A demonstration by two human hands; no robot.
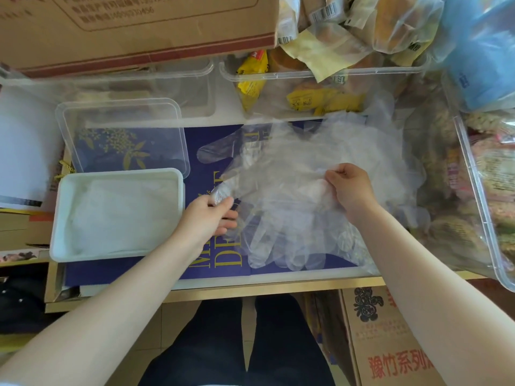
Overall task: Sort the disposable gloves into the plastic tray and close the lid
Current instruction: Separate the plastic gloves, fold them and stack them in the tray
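Between the two hands, on the purple-covered tabletop [278,267], lies a loose heap of clear disposable gloves [292,207], just right of the white plastic tray [60,218], which already holds a layer of gloves; its clear lid [62,118] sits just behind the tray. The left hand [211,215] pinches one glove's edge between thumb and fingers, curled closed on the film. The right hand [348,185] has its fingers curled too, nipping the film near the top of the heap. These gloves look feather-light, limp and slippery, likely to cling together and slide apart unevenly. A hold at the cuff, with the other hand steadying the heap, seems the surest way to peel one free and lay it flat in the tray.
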